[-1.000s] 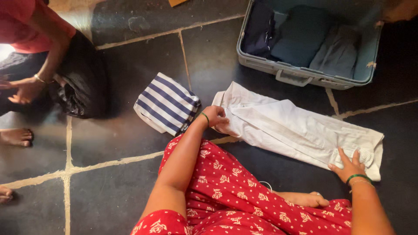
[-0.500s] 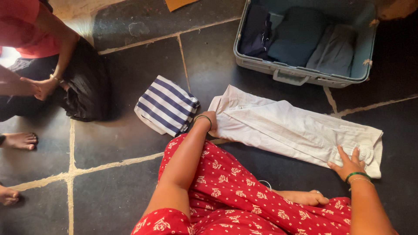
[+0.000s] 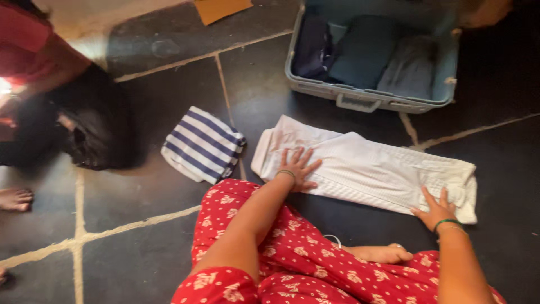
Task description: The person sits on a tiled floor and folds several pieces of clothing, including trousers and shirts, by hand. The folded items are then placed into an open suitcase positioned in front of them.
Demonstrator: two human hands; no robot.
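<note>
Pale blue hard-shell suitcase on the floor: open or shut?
Open. The pale blue hard-shell suitcase shows its inside, with dark folded clothes lying side by side in it.

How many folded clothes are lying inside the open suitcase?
3 in the suitcase: a dark navy one at the left, a dark teal one in the middle, a grey one at the right. More may be hidden underneath.

Both hands flat on a folded white shirt [image 3: 371,169] on the dark stone floor [image 3: 140,259]: left hand [image 3: 300,167] near its collar end, right hand [image 3: 436,209] at the far end. Striped folded cloth [image 3: 202,144] just left of the shirt, open suitcase [image 3: 368,101] right above it.
</note>
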